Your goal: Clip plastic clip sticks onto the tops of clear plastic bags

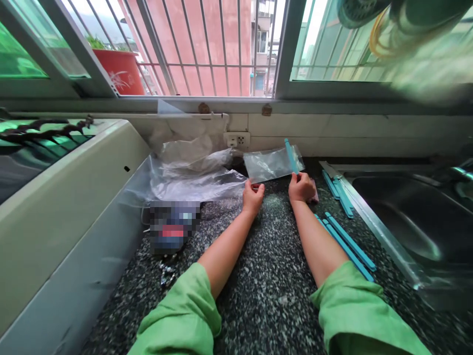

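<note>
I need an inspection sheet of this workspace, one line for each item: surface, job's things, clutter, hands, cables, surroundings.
Surface: dark speckled stone counter, between a white appliance and a steel sink.
Job's things: small clear zip bag with a blue sealing strip at its right end, lying flat.
Clutter: crumpled clear plastic bags; loose blue sealing sticks by the sink; a blurred packet.
Hands: left hand at the bag's near left corner; right hand at its right end, by the strip.
Cables: nothing seen.
Surroundings: barred window, red plant pot, wall socket.
</note>
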{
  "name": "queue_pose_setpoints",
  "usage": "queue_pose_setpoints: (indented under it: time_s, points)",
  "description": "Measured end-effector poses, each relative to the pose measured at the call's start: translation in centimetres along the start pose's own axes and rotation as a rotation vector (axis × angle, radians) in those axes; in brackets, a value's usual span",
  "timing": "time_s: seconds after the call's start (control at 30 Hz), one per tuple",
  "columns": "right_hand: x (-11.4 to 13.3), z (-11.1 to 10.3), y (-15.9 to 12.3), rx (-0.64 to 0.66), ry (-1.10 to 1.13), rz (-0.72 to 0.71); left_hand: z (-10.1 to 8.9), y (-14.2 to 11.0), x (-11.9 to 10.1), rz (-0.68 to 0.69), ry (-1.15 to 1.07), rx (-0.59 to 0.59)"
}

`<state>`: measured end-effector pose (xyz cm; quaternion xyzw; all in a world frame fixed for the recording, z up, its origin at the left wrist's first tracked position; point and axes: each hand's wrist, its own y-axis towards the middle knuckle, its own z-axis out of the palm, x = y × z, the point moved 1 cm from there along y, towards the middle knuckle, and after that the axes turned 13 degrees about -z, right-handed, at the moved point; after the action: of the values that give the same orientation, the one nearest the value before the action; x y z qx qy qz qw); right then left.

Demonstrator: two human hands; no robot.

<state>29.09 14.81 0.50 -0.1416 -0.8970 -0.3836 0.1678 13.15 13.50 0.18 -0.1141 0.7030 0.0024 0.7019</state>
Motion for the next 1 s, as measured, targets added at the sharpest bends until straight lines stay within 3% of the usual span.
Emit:
queue_pose_setpoints:
  time_s: [0.17, 0.43, 0.57, 0.8, 1.0]
  points:
    - [0.5, 2.3, 2.1, 0.037, 0.005, 0.041, 2.0, 3.7, -0.1, 0.123, 0.128, -0.161]
    - [0.8, 3.4, 3.3, 0.062, -0.051, 0.102, 3.4, 6.2, -0.3, 0.115, 0.149, -0.2]
    - [1.4, 2.9, 2.9, -0.018, -0.087, 0.068, 3.0, 5.5, -0.4, 0.081, 0.199, -0.183]
    - [3.2, 1.2, 0.6, 0.02, -0.102, -0.071, 1.4, 2.3, -0.1, 0.159, 0.314, 0.037]
    - [6.2, -0.1, -3.3, 0.069, -0.034, -0.172, -1.5, -1.4, 0.6, 0.219, 0.275, 0.032]
